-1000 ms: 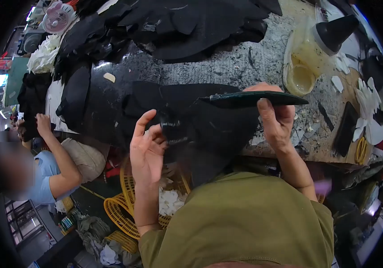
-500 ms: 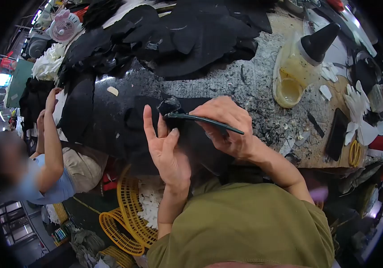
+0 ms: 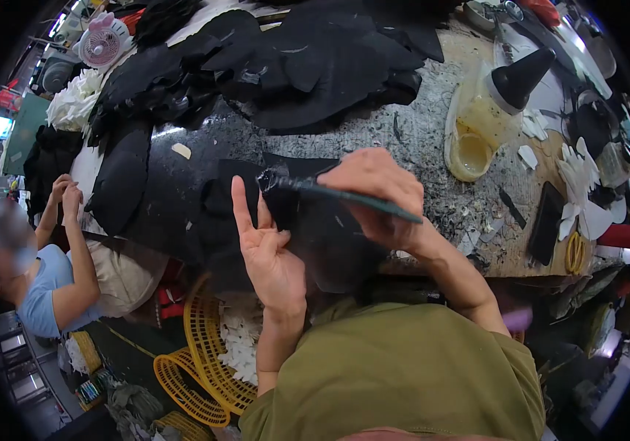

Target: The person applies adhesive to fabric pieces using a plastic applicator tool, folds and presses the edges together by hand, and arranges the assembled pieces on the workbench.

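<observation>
My right hand (image 3: 381, 191) is closed around the long dark green handle of a brush (image 3: 359, 197). The brush's far end, blurred, meets a black sheet piece (image 3: 300, 165) lying on the work surface. My left hand (image 3: 272, 268) rests palm up at the left edge of that piece. Its index finger points away from me and another finger lies against the black material, while the thumb is bent over the palm. Whether the thumb presses on any material, I cannot make out.
Black cut pieces (image 3: 308, 73) are heaped at the back. A bottle of yellowish liquid (image 3: 477, 140) with a black cone stands right, near a phone (image 3: 546, 223) and white gloves (image 3: 578, 173). Yellow baskets (image 3: 196, 338) stand below, left. A co-worker (image 3: 54, 283) sits at the left.
My right hand and the brush have shifted slightly right, and the brush is more blurred. My left thumb has bent inward. The co-worker's hands have come lower.
</observation>
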A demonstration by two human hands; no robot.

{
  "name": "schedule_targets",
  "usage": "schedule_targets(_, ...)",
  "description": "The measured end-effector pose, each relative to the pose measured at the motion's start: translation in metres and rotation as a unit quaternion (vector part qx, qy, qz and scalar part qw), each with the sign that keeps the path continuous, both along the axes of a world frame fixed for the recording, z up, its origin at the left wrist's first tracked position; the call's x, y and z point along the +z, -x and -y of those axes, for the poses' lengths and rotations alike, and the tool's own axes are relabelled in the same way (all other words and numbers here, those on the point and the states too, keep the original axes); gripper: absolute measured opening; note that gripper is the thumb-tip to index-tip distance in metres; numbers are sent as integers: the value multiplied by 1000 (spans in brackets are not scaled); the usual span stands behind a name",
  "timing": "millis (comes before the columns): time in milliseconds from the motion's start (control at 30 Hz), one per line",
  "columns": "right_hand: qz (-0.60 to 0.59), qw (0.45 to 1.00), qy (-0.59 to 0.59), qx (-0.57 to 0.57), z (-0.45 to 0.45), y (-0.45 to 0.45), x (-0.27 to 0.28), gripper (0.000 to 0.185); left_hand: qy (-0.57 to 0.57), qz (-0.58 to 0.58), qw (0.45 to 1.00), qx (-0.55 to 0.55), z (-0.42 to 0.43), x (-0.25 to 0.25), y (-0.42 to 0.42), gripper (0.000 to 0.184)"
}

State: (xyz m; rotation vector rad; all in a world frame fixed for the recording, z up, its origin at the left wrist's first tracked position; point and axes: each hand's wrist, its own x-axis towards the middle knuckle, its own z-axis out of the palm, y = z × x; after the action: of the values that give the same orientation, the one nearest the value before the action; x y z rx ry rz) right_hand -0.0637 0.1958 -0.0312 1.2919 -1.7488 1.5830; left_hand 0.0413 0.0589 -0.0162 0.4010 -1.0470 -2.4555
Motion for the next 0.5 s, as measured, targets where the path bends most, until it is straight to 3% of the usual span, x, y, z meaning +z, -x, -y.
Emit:
schedule_targets(33,-15,998,-47,29,0,-6,5,36,2,-10,1000,-15,3,-4,-1,84)
schedule_targets(133,-47,991,-122,-31,-5,6,0,36,7,-11,1000,-21,0,-1,1,84)
schedule_targets(233,-71,990,-106,-57,-10,7,3,33,9,14,1000,-23,0,-11,2,81)
schedule_targets(333,-94,990,-100,-32,1,-12,3,29,-186,-115,973,-73,7,-13,1,65)
schedule_targets(433,-110,987,-113,-23,-7,-42,-16,25,-260,-168,948,-69,10,-14,3,76)
schedule_targets(500,-44,993,-113,-15,-18,-63,-26,25,-237,-160,956,-63,10,-18,4,77)
